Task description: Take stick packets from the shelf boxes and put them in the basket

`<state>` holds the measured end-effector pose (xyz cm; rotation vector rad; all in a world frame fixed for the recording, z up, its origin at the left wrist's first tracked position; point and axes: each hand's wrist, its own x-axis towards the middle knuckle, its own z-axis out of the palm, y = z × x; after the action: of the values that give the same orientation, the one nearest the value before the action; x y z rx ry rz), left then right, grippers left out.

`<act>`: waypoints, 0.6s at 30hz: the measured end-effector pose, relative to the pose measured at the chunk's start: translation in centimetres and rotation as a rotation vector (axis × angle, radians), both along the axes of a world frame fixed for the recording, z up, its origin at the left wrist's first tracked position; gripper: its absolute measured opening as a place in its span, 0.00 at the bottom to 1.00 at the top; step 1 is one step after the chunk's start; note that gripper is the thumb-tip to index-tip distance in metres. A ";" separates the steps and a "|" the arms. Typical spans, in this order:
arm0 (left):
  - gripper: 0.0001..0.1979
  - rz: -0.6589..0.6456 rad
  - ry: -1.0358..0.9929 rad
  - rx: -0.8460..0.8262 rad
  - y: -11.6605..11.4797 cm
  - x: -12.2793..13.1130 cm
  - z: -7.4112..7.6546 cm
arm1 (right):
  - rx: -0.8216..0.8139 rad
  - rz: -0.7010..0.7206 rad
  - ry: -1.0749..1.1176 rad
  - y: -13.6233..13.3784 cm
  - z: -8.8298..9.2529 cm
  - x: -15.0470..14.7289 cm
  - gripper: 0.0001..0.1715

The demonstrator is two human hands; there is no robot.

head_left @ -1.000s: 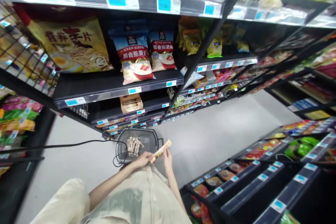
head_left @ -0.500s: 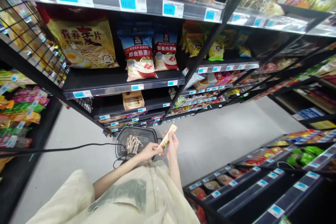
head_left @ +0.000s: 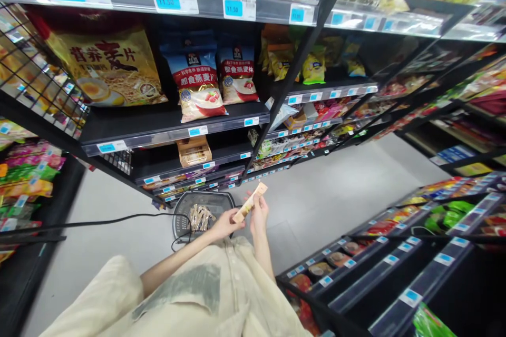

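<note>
A slim cream-coloured stick packet [head_left: 250, 202] with a small printed picture is held slanting in front of me. My left hand [head_left: 226, 224] pinches its lower end. Around the upper part, the fingers of my right hand [head_left: 258, 211] are closed. Just left of my hands, a dark grey shopping basket [head_left: 183, 203] stands on the floor with several similar stick packets [head_left: 202, 218] lying loose inside it.
Shelves ahead carry oatmeal bags [head_left: 197, 81], a larger yellow cereal bag [head_left: 106, 66] and a brown box [head_left: 194, 151]. A black cable [head_left: 130, 216] runs from the left toward the basket. Lower racks [head_left: 391, 259] stand at my right, beside the grey floor [head_left: 316, 189].
My view has shifted a little, so the shelves appear further left. The stick packet has been turned slightly and shows more of its face; both hands still hold it.
</note>
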<state>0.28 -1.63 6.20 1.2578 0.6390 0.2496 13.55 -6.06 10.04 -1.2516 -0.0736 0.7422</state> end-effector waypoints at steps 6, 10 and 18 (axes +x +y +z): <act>0.30 0.149 0.059 0.469 0.3 0.1 0.7 | 0.102 0.047 0.110 0.1 -0.5 0.5 0.48; 0.25 0.201 0.010 0.484 0.9 0.3 0.8 | 0.163 0.063 0.089 0.3 -0.7 0.6 0.43; 0.36 0.112 -0.065 0.014 1.2 0.7 0.5 | 0.056 -0.013 -0.050 0.5 -1.2 0.5 0.32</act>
<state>0.93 -0.43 6.68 1.2236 0.6537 0.3864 14.06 -5.52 8.83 -1.2160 -0.1264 0.6929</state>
